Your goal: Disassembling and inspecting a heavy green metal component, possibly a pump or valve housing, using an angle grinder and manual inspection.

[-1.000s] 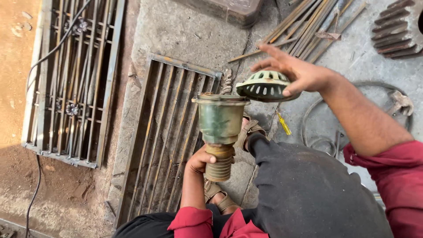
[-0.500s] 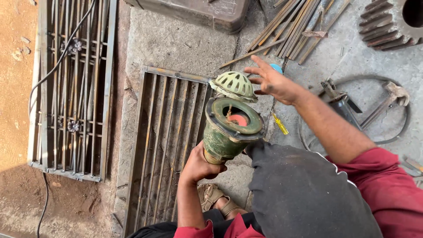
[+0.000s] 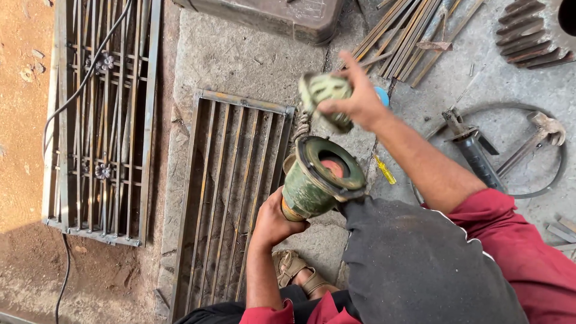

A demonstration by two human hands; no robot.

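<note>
In the head view, a green funnel-shaped metal fitting (image 3: 318, 180) is held above the stone floor (image 3: 240, 60), just over the right edge of a rusty metal grille (image 3: 228, 192). Its long axis is tilted: the wide flanged mouth is turned up and to the right, toward the camera, and the narrow threaded end points down and to the left. That lower end is gripped by the left hand (image 3: 273, 222), whose fingers are wrapped tight around it. The flange rests against a dark-trousered knee (image 3: 420, 270).

Above the mouth and clear of it, a green domed strainer cap (image 3: 324, 99), blurred, is pinched by the closed fingers of the right hand (image 3: 354, 102).

Open floor is seen above the grille. To the right lie steel rods (image 3: 408, 36), a hammer (image 3: 534, 141) and a gear (image 3: 534, 33).
</note>
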